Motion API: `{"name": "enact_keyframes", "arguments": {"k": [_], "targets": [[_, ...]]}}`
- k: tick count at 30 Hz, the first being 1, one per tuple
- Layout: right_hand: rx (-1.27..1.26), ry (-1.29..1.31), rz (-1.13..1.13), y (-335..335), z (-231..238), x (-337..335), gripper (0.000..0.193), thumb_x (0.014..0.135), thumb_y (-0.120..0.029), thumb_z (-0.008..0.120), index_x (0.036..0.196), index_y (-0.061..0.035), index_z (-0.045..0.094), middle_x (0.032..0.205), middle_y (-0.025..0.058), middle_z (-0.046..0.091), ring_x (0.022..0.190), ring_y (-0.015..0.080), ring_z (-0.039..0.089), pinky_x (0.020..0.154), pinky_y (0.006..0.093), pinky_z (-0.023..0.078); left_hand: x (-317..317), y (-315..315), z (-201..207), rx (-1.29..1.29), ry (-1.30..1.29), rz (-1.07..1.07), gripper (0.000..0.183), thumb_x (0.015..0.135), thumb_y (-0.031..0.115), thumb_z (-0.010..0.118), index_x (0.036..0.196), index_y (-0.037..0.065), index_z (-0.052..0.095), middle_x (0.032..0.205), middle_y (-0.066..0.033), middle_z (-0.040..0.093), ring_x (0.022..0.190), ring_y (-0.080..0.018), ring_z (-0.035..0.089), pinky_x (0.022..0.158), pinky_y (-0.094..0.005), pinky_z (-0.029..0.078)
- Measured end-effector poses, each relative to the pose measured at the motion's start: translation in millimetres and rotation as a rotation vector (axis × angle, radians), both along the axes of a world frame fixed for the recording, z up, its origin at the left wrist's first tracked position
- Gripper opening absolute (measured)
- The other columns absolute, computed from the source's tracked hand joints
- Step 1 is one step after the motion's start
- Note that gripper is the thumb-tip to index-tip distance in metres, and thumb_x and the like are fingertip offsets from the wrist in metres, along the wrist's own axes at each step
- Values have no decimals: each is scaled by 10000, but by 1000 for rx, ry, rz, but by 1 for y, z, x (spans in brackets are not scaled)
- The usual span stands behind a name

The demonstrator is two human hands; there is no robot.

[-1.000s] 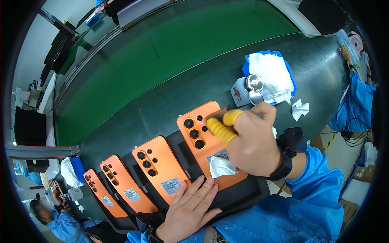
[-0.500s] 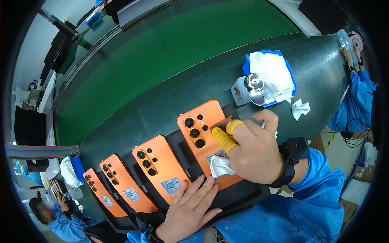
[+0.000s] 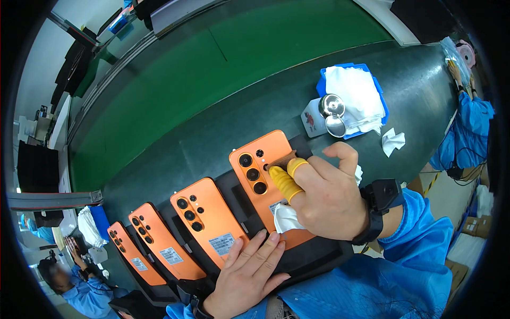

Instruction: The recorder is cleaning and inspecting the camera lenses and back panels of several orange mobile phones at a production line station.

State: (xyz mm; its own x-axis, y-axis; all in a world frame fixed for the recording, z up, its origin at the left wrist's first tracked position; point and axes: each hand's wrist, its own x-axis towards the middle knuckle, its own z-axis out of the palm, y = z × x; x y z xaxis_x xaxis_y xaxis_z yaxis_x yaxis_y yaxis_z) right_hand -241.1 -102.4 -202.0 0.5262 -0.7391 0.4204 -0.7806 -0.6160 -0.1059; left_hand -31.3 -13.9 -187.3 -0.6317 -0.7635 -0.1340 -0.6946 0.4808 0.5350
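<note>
Shift toward small lens [image 3: 265,167] by right hand [image 3: 332,198], pinching brown strip [image 3: 283,159], so probably rubbing there now, with left hand [image 3: 249,275] just flat.

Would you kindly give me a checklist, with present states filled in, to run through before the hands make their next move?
1. Rightmost orange phone back side up: ok; its camera lenses face up.
2. Yellow finger covers on the right hand: ok; two are worn.
3. Brown strip in the right hand: ok; it juts out over the phone's back.
4. That phone's label uncovered: not ok; the white cloth hides part of it.
5. Left hand touching that phone: cannot tell; it reaches the lower edge, but contact is unclear.
6. Bottle lid shut: not ok; it appears flipped open.
</note>
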Motion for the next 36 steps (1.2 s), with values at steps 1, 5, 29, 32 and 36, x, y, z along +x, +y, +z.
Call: {"name": "enact_keyframes", "arguments": {"k": [1, 5, 29, 32, 36], "targets": [[-4, 1, 1, 0, 3, -2, 175, 712, -136, 722, 865, -63, 764, 895, 17, 606, 726, 153, 581, 868, 445, 308, 0, 0, 0, -3, 1, 3, 668, 793, 287, 748, 1378, 54, 525, 1476, -108, 463, 1384, -289, 412, 1133, -474, 286], [5, -102, -65, -5, -3, -8, 77, 656, -134, 692, 708, -78, 699, 860, 29, 558, 751, 173, 567, 864, 456, 305, 0, 0, 0, 11, 6, 3, 674, 794, 285, 748, 1385, 56, 519, 1475, -106, 464, 1384, -289, 411, 1135, -473, 282], [-122, -178, 2, -10, -21, 5, 73, 636, -128, 663, 583, -80, 643, 807, 29, 494, 733, 184, 525, 870, 454, 301, -1, 0, 0, 20, -5, -6, 670, 792, 284, 753, 1380, 57, 526, 1468, -112, 472, 1380, -294, 417, 1131, -475, 280], [-129, -150, -16, -7, -17, 12, 98, 643, -119, 660, 556, -98, 620, 770, 13, 451, 729, 180, 507, 875, 452, 304, -1, 1, 1, 20, -10, 12, 670, 792, 282, 754, 1380, 56, 525, 1468, -112, 472, 1379, -297, 419, 1130, -478, 280], [-57, -52, -49, 1, -10, 15, 65, 633, -109, 665, 636, -45, 676, 845, 52, 547, 747, 192, 556, 876, 484, 316, 0, 0, 0, 12, 4, 11, 670, 792, 281, 754, 1380, 56, 525, 1468, -113, 471, 1376, -300, 421, 1128, -484, 283]]}}
